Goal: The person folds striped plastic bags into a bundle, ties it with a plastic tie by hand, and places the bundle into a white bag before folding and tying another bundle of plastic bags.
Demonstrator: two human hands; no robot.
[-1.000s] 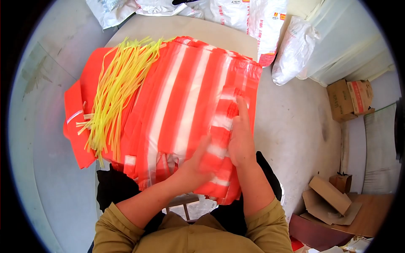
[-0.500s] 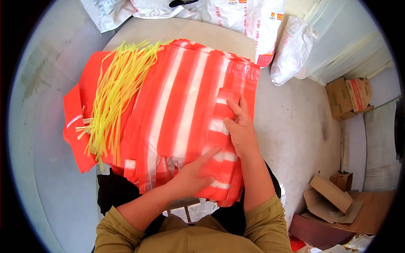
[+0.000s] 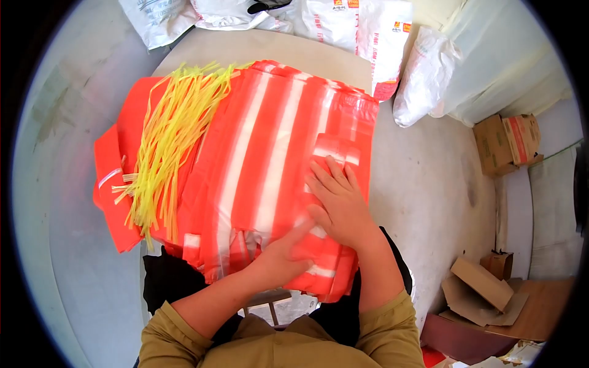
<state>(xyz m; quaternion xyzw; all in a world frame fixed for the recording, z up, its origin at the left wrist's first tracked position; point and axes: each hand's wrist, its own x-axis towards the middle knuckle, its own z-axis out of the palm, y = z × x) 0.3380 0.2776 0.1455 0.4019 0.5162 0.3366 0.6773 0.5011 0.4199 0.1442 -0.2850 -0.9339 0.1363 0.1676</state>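
Observation:
A stack of red-and-white striped plastic bags (image 3: 245, 159) lies before me. On its right part rests a narrow folded bundle of the same striped plastic (image 3: 334, 147). My right hand (image 3: 340, 211) lies flat over this bundle, fingers spread. Lower on the same bundle, my left hand (image 3: 282, 257) touches it with the index finger stretched out and the thumb apart. Some of the left fingers are hidden under the hand. A bunch of yellow plastic strips (image 3: 175, 138) is laid across the left side of the stack, beside a folded red piece (image 3: 109, 162).
White printed sacks (image 3: 331, 24) stand along the far edge, with another white sack (image 3: 426, 76) at the right. Cardboard boxes (image 3: 497, 144) sit against the right wall. Opened cardboard (image 3: 481, 291) lies on a brown surface (image 3: 543, 306) at the lower right.
My right hand has gone from a curled hold at the bundle's right edge to lying flat across it, moving slightly down and left. My left hand has stayed nearly in place.

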